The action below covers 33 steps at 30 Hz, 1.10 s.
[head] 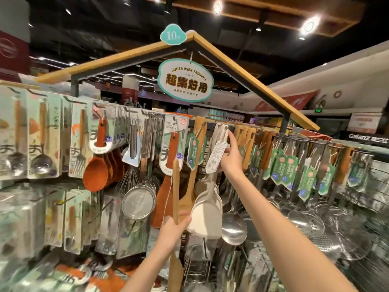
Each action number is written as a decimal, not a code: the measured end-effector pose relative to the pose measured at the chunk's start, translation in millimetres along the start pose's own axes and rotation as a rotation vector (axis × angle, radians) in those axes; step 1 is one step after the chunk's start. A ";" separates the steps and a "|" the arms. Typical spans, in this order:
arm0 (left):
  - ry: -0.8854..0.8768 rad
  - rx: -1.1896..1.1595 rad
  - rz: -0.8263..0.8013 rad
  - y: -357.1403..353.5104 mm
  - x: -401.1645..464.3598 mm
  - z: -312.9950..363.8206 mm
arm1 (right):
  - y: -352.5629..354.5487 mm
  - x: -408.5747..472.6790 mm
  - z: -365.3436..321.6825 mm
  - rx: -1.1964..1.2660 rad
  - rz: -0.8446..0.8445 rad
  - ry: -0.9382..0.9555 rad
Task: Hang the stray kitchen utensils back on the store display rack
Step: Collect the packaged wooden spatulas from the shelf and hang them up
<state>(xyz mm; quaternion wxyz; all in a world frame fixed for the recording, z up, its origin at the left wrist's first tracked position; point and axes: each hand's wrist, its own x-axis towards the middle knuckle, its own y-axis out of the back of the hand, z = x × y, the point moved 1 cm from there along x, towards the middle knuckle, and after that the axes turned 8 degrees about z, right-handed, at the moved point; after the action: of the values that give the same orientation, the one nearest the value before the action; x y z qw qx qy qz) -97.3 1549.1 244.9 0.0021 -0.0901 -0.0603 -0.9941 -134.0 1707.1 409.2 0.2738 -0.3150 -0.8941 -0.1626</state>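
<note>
My left hand (173,227) grips a light wooden spatula (176,190) by the middle of its handle, held upright with the blade (174,272) pointing down. My right hand (231,152) is raised to the display rack (294,137). Its fingers touch the top of a white rice paddle (207,216) at the hook (226,128), beside the paddle's white label tag (215,158). More white paddles hang behind that one. A wooden spatula (192,173) with a green tag hangs just to the left.
The rack's hooks carry brown rice scoops (95,175), round mesh strainers (139,202), carded spoons and forks (42,140) at the left, and steel ladles (233,228) and skimmers at the right. A wooden roof frame (242,66) with an oval sign (185,80) stands above.
</note>
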 end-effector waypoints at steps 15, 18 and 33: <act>-0.109 -0.216 -0.115 24.9 10.9 17.9 | 3.8 -4.7 13.5 -0.354 0.045 0.005; -0.216 -0.195 -0.140 23.2 7.8 24.7 | 13.5 -10.3 -4.1 -0.304 0.171 0.054; -0.374 -0.342 -0.221 -5.2 29.4 72.0 | -3.5 -40.1 -60.4 0.108 -0.267 0.190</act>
<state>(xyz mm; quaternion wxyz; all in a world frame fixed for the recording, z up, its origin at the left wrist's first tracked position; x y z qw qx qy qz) -113.4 1563.1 319.8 -0.1326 -0.2641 0.0994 -0.9502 -86.8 1657.4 433.2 0.3497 -0.1614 -0.9055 -0.1784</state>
